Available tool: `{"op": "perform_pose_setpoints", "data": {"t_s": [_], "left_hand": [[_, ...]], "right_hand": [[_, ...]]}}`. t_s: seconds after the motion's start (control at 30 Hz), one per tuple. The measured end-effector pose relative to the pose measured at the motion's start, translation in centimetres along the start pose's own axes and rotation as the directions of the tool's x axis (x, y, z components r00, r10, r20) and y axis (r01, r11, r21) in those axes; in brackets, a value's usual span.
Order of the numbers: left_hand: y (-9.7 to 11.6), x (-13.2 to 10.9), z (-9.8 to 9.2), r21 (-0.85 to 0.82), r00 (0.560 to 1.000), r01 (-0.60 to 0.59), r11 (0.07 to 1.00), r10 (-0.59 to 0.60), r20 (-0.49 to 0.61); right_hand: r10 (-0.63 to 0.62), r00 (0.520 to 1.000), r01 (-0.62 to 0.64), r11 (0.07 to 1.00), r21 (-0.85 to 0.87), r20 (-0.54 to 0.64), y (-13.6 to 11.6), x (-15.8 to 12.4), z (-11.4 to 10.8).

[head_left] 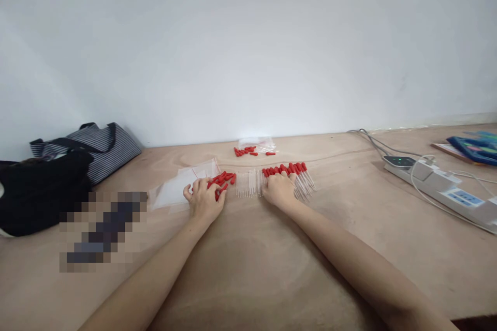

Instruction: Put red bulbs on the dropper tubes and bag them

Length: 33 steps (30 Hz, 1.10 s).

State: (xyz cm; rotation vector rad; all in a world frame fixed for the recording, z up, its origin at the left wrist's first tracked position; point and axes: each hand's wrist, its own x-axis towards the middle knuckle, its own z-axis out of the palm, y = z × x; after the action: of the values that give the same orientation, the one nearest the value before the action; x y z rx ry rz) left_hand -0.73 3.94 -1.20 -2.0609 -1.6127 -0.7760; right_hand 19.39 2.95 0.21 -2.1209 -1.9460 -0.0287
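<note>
My left hand (204, 200) is over a loose pile of red rubber bulbs (223, 178). One red rubber bulb (220, 193) sits pinched at its thumb and forefinger, its open end showing. Bare clear tubes (248, 183), tapered like dropper pipettes, lie side by side between my two hands. To their right is a row of droppers (305, 178), clear tubes topped with red bulbs. My right hand (278, 190) rests with curled fingers on the left part of this row, and whatever its fingertips grip is hidden beneath them.
White plastic bags (173, 190) lie left of the bulbs. Another bag (256, 142), with more bulbs and tubes, is by the wall. A power strip (438, 186) with cables stands right. At left are a striped bag (104, 150), black cloth (42, 191) and a blurred-out object (108, 227).
</note>
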Motion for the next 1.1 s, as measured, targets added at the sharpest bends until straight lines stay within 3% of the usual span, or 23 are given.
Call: {"op": "perform_pose_setpoints", "data": {"t_s": [0.1,0.17,0.27,0.37,0.47,0.57,0.77,0.87,1.1], "left_hand": [[0.5,-0.2,-0.6,-0.071,0.997,-0.010,0.997,0.005,-0.075],[1.1,-0.6,-1.2,-0.170,0.994,-0.093,0.981,0.081,-0.072],[2.1,-1.5,-2.0,-0.343,0.953,-0.265,0.901,0.298,0.047],[2.7,-2.1,-2.4,-0.461,0.908,-0.283,0.841,0.390,0.153],[3.0,-2.4,-2.4,-0.529,0.901,-0.222,0.819,0.380,0.209],[3.2,-2.4,-2.3,-0.561,0.891,-0.206,0.802,0.390,0.231],[3.8,-2.4,-1.5,-0.538,0.896,-0.176,0.824,0.360,0.259],[3.8,-2.4,-1.3,-0.533,0.898,-0.155,0.832,0.343,0.275],[3.8,-2.4,-1.9,-0.502,0.913,-0.116,0.857,0.291,0.286]], "right_hand": [[0.044,0.996,-0.044,0.999,-0.010,0.074,-0.4,0.6,0.0],[0.064,0.994,-0.063,0.998,-0.011,0.091,-0.7,0.9,0.1],[0.079,0.992,-0.079,0.997,-0.008,0.099,-0.9,1.2,0.1],[0.074,0.992,-0.074,0.997,-0.002,0.099,-0.5,1.0,-0.2],[0.019,0.997,-0.021,1.000,0.019,0.076,0.5,0.1,-0.8],[-0.130,0.991,0.131,0.989,0.075,-0.011,2.1,-1.7,-1.4],[-0.446,0.894,0.446,0.882,0.149,-0.039,5.2,-5.1,-1.6],[-0.485,0.874,0.484,0.860,0.161,-0.038,5.9,-5.5,-1.4],[-0.473,0.880,0.471,0.859,0.199,-0.039,6.0,-5.3,-1.1]]}}
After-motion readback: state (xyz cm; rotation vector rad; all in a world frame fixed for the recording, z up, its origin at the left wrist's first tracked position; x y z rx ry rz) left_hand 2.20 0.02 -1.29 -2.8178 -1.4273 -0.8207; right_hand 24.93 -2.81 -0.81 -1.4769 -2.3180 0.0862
